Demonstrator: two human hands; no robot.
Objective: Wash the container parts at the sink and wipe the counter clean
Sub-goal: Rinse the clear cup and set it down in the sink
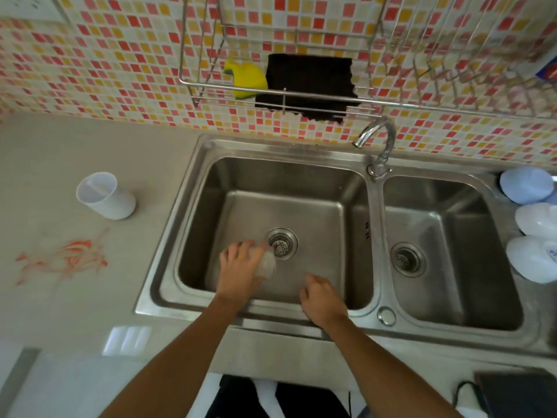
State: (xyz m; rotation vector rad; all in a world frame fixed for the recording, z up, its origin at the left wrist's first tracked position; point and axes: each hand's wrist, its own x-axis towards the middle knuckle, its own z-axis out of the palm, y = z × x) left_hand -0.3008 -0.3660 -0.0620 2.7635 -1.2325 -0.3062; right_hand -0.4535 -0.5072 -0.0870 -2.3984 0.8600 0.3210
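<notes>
L→R: orange smear (64, 260) on counter (39, 303); white container (105, 196) upright behind it. Left hand (239, 271) in left sink basin (280, 182) — grip closed round a blurred clear part (266, 263) beside drain (281, 243). Right hand (321, 297) curled loosely, holding nothing visible.

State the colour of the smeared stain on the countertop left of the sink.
Orange-red smeared stain on the beige countertop, seen in the head view.

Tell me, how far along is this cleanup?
Early, it seems. Nothing looks finished. The left hand holds a clear part over the left basin; the faucet shows no water. Left: the white cup on the counter and the orange smear.
</notes>
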